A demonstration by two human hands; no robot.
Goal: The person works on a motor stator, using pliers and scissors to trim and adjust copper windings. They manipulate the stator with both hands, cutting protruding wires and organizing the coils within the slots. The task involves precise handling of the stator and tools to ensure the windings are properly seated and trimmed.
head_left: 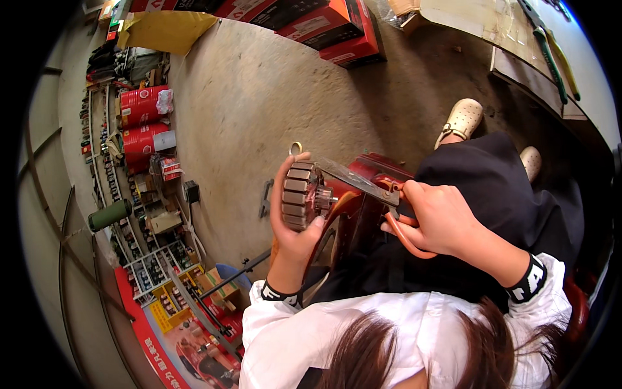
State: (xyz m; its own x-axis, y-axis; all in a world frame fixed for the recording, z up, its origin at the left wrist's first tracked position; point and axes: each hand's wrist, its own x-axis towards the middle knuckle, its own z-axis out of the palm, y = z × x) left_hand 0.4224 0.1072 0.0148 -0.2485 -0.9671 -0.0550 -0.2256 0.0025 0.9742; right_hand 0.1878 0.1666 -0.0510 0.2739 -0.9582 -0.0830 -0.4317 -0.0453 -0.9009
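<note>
L hand (291, 241) is cupping motor core (297, 198); R hand (440, 217), rt of core, is gripping scissors (409, 241), blades (361, 183) slanting twd core.

Lettered cuffs (526, 280), lettered banner (155, 355), labelled boxes (327, 31)

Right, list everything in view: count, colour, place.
Toothed round part: one, metallic, centre.
Scissors: one pair, orange handles, centre.
Boxes: several, red and black, top.
Drums: two, red, left.
Sheet: one, yellow, upper left.
Long tool handles: two, green and yellow, upper right.
Cylinder: one, green, far left.
Small shelf items: too many to count, mixed colours, left.
Clogs: two, cream, upper right.
Shirt: one, white, bottom.
Left hand: one, bare, around the toothed part.
Right hand: one, bare, holding the scissors.
</note>
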